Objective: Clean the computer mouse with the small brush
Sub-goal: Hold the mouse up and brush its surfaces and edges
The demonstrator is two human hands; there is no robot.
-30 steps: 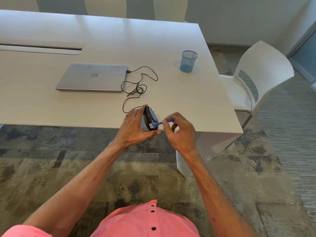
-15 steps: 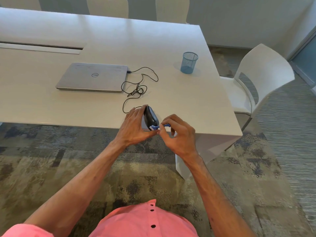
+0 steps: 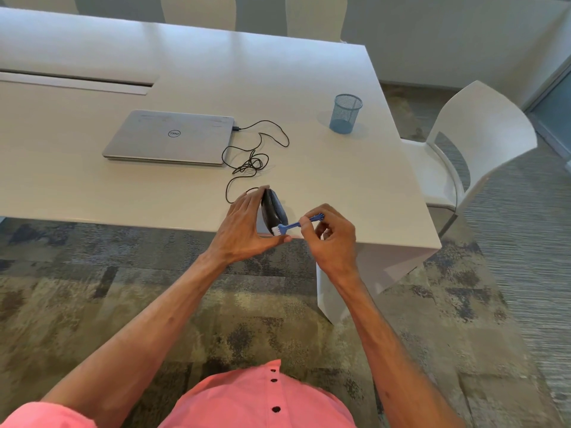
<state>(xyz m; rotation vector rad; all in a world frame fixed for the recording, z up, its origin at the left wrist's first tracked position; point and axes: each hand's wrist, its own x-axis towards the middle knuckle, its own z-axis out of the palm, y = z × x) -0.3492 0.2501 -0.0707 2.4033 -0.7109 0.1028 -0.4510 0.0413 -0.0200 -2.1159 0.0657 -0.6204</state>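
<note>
My left hand (image 3: 244, 228) grips a black wired computer mouse (image 3: 273, 211), tipped on its side at the table's near edge. My right hand (image 3: 332, 239) pinches the blue handle of a small brush (image 3: 296, 224). Its white bristles touch the lower end of the mouse. The mouse's black cable (image 3: 247, 163) runs in a tangle to the closed silver laptop (image 3: 168, 137). My left palm hides the mouse's far side.
A blue mesh pen cup (image 3: 345, 113) stands at the table's right side. The white table (image 3: 355, 180) ends just below my hands. One white chair (image 3: 472, 143) sits to the right, and more chairs stand at the far side. Patterned carpet lies below.
My right hand has pulled back to the right, so more of the brush handle shows and the bristles sit lower on the mouse. The left hand and mouse barely moved.
</note>
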